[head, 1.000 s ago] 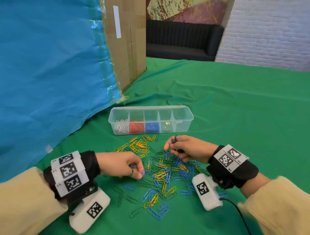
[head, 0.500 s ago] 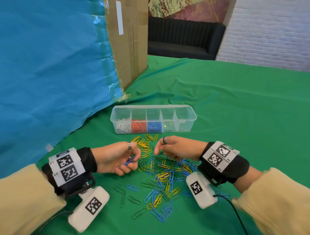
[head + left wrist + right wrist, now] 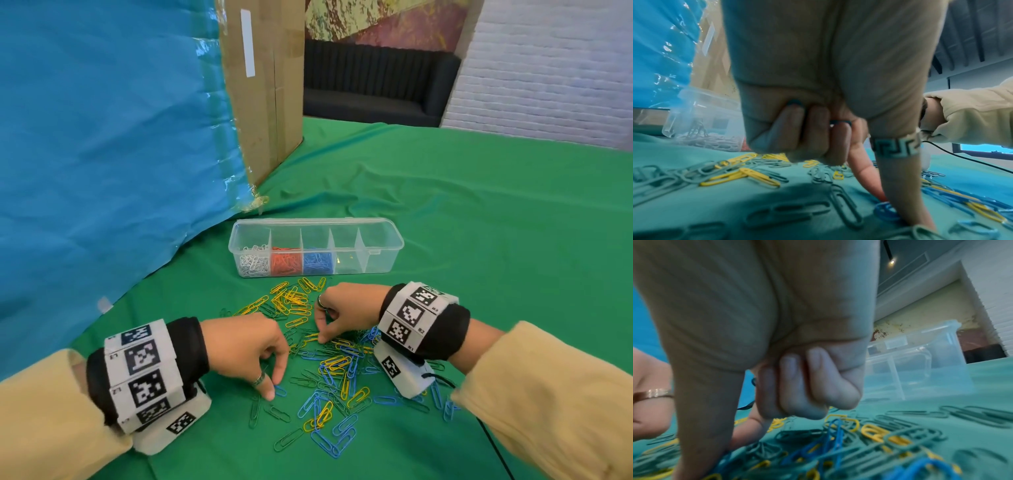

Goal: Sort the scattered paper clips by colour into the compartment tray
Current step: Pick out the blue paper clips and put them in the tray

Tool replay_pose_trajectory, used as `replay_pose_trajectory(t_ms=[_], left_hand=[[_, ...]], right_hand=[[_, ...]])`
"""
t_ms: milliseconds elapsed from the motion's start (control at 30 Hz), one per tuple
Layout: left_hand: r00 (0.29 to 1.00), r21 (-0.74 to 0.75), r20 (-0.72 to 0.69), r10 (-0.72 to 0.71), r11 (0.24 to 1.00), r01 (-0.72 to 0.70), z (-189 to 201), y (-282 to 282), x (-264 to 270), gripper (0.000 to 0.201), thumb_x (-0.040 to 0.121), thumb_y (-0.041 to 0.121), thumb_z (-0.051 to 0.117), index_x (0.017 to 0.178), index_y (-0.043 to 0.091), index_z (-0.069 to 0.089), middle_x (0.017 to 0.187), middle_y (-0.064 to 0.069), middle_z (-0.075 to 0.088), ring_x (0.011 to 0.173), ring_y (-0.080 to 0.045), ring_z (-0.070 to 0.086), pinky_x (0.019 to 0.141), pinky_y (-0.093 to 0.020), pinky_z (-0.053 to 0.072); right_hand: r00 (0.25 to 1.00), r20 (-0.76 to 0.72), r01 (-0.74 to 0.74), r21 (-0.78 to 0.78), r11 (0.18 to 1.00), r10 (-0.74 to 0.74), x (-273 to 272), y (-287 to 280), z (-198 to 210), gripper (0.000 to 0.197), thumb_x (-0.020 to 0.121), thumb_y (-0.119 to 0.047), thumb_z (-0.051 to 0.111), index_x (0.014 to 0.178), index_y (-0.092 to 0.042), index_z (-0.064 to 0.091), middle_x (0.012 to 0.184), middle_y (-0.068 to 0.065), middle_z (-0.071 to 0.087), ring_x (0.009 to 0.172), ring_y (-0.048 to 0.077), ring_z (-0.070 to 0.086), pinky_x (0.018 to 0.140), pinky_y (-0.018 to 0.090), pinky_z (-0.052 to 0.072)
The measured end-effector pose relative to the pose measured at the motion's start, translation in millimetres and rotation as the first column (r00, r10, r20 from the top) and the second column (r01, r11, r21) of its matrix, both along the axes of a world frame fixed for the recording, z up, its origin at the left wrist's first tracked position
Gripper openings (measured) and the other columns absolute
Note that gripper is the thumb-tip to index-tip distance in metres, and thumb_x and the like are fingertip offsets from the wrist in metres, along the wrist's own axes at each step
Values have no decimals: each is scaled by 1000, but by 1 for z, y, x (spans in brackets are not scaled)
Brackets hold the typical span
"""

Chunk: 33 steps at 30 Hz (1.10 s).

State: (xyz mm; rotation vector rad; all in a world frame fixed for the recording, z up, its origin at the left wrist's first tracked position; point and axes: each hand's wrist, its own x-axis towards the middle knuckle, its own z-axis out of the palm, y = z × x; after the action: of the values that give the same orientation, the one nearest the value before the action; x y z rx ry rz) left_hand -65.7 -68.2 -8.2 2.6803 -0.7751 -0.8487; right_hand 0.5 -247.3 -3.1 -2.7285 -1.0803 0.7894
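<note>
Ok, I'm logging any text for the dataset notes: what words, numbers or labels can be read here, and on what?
"R1", "R2", "R3": tiny tags beside the square code markers on the right wristband, barely legible.
Left wristband: similar tags, too small to read.
White strip on the cardboard box: blank.
Compartment tray and paper clips: no text.

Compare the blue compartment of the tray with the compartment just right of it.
The blue compartment holds a heap of blue clips that covers its floor; its right neighbour looks nearly empty, with only a few small glints low down that I cannot identify. The blue one reads as a solid colour block through the wall; the neighbour stays see-through. Both are slots of the same clear tray, side by side.
</note>
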Motion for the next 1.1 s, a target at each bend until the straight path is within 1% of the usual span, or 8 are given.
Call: replay_pose_trajectory(t_ms=[133,267,333,467,567,767,933,1100], left_hand=[[1000,5,-14,7,1000,-7,-5,-1,0,11,81,33,68,82,23,63,62,10,46,52,-4,41,53,-15,31],[980,-227,-124,158,957,-183,1,2,6,18,88,25,63,77,25,49,75,5,51,60,1,41,60,-12,35],[920,-422,-297,256,829,-367,5,3,10,15,89,17,61,79,19,50,81,-9,47,60,-5,40,55,-16,35],[682,-538,-647,342,430,-726,10,-8,20,15,94,1,46,100,8,57,65,2,39,47,-4,27,43,-14,22],[589,-501,-715,378,311,-808,8,-16,28,27,92,-5,34,100,3,58,60,2,42,45,-6,25,40,-16,18],[702,-502,-564,434,495,-709,3,-33,25,25,99,25,41,84,11,57,52,10,28,42,-4,20,39,-14,18],[692,-473,-565,448,511,-717,5,-32,24,26,97,32,45,83,13,55,55,8,22,44,-5,17,41,-16,15],[781,-476,-426,456,622,-622,0,-30,22,20,95,21,52,75,18,48,54,6,27,41,-4,22,40,-15,19]], right_hand=[[1000,20,11,25,1000,-11,-3,-10,1,33,91,-31,57,64,-23,41,59,-7,41,52,6,35,50,14,29],[995,-88,58,154,986,-45,-8,-21,8,25,95,-29,51,77,-11,47,59,-3,35,51,11,28,48,17,28],[982,-164,130,217,968,-95,-11,-26,10,23,97,-29,46,82,-11,46,63,-1,36,53,12,31,48,15,30],[926,-337,272,284,919,-170,-17,-33,10,26,99,-28,42,75,-18,43,65,3,35,55,14,35,50,18,37],[856,-487,378,353,856,-177,-23,-36,10,23,100,-22,40,78,-17,43,66,1,37,50,9,30,46,14,34],[773,-616,491,428,758,-153,-26,-36,5,18,99,-14,41,83,-17,33,66,-4,46,43,3,30,41,12,28],[815,-547,473,434,767,-193,-30,-34,0,22,98,-14,45,80,-18,33,64,-4,46,46,5,33,43,13,32],[848,-495,433,434,790,-193,-34,-29,-5,16,97,-11,46,86,-19,38,65,-3,47,53,11,36,42,12,35]])
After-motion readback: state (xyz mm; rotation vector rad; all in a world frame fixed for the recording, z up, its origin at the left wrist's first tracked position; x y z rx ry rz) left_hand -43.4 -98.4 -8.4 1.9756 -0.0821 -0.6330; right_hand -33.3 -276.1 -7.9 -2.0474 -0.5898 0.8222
